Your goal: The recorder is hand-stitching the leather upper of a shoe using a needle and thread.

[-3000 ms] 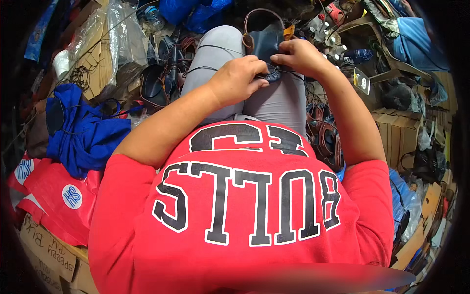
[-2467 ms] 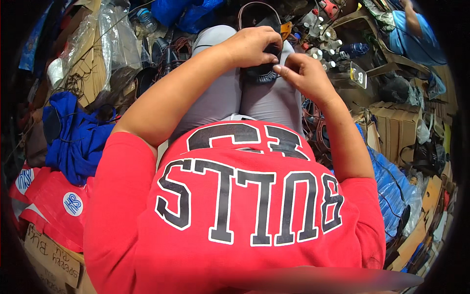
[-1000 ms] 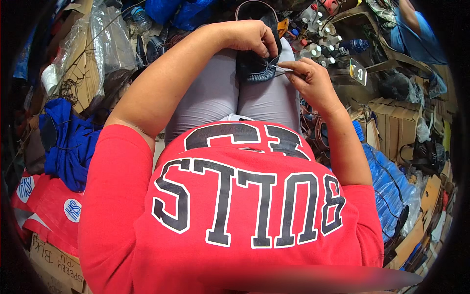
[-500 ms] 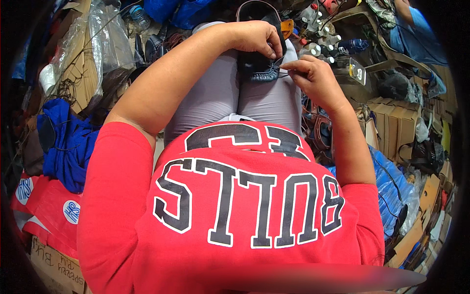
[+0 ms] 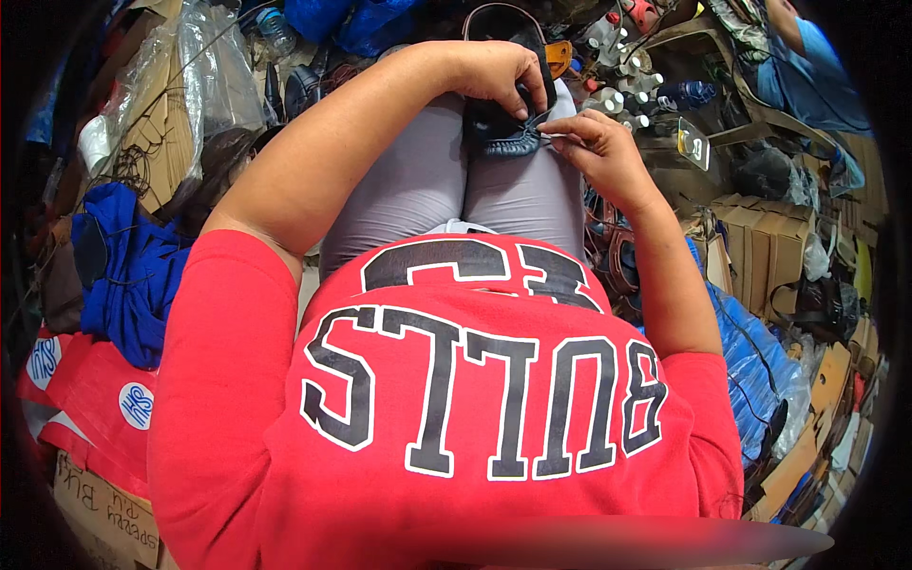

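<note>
A black leather shoe upper [image 5: 505,142], with a puckered toe seam and a brown-edged opening, lies over my grey-trousered thighs, toe toward me. My left hand [image 5: 502,76] is closed on its right edge, thumb and fingers pinching the leather beside the seam. Close against that same edge, my right hand [image 5: 598,150] is closed in a pinch. Between its fingertips is something thin, which looks like thread; whether a needle is there too is too small to tell. Part of the upper is hidden under my left hand.
Several small bottles [image 5: 627,95] stand beyond my right knee. Stacked cardboard pieces [image 5: 755,242] and a blue plastic bundle [image 5: 750,366] are at right. Blue cloth [image 5: 128,275] and red bags [image 5: 100,399] lie at left. Another person's arm [image 5: 785,21] shows at the far right.
My right hand has come slightly left, closer to the shoe's edge and my left fingers. The thread that stretched between them is shorter now. My left hand keeps its hold.
</note>
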The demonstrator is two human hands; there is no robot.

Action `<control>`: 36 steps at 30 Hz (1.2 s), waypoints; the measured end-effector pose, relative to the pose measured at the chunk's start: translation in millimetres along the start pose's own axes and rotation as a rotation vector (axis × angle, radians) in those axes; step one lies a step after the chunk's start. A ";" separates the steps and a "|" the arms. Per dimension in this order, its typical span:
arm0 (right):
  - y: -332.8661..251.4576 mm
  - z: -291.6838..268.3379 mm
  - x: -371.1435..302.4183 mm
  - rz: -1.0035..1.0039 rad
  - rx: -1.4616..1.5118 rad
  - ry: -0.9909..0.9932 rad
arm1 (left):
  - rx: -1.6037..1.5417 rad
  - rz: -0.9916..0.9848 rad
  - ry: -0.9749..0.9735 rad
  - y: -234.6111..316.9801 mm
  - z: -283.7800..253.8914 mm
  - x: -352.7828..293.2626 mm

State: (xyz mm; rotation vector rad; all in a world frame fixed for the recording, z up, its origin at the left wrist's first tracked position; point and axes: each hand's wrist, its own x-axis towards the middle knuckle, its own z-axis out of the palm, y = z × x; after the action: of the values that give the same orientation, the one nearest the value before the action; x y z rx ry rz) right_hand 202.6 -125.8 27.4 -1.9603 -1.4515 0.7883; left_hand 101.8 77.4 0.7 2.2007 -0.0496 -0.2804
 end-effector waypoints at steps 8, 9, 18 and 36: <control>4.6 -2.3 -6.0 -0.012 -0.010 0.017 | -0.183 -0.039 -0.014 -1.6 0.5 0.2; 4.7 -2.1 -6.1 -0.019 0.005 0.029 | -0.162 -0.043 -0.015 -1.8 0.0 0.2; 7.1 0.0 -4.8 -0.048 -0.022 0.072 | -0.156 -0.049 -0.024 1.5 -1.3 0.3; 34.0 -3.3 4.5 -0.061 0.142 -0.005 | 0.028 0.075 -0.024 8.6 -2.8 1.2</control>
State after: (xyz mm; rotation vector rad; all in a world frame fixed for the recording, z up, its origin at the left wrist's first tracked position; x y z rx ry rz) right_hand 227.5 -130.3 3.9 -1.8019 -1.4111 0.8455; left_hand 104.2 74.3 8.9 2.2178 -0.1497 -0.2653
